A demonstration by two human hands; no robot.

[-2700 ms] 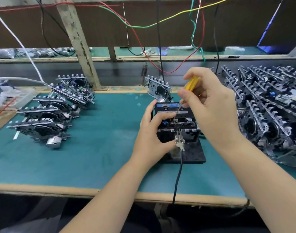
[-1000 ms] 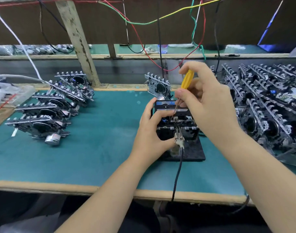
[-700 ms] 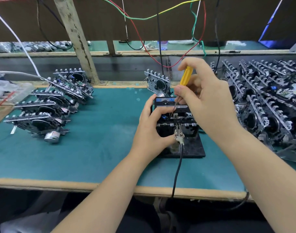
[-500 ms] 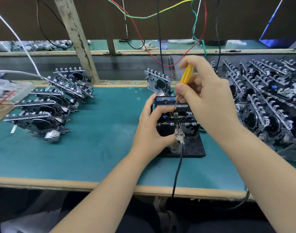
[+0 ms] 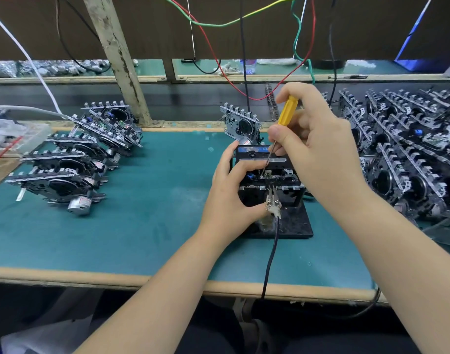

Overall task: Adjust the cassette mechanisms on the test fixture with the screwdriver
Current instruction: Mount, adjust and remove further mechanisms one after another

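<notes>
Yellow plastic marks the handle of the screwdriver [image 5: 287, 110], pinched between the thumb and curled fingers [image 5: 278, 132] of the right hand [image 5: 318, 152]. From that grip the thin metal shaft slants down and toward the left hand, its tip resting on the top of the cassette mechanism [image 5: 267, 178] seated in the test fixture [image 5: 277, 200]. The left hand [image 5: 227, 200] grips the near-left side of the fixture block — index finger curled over the top edge, thumb against the front, beside a metal clip [image 5: 272, 203]. From this clip a dark cable [image 5: 270, 256] runs toward the person and drops over the bench edge. The fixture stands on a black base plate [image 5: 293, 226] on the green mat of the bench [image 5: 155, 213], directly below both hands.

Just beyond the right-hand fingers a single mechanism [image 5: 240, 123] stands tilted at the back of the mat. Well to the left of the left hand lies a row of mechanisms [image 5: 73, 162], leaning and overlapping one another. To the right of the right hand, close to the wrist, a dense pile of mechanisms [image 5: 410, 149] covers the bench — individual units cannot be counted. Above the hands hang red, green, yellow and black wires [image 5: 244, 21]; a weathered wooden post [image 5: 116, 60] rises beyond the left row.
</notes>
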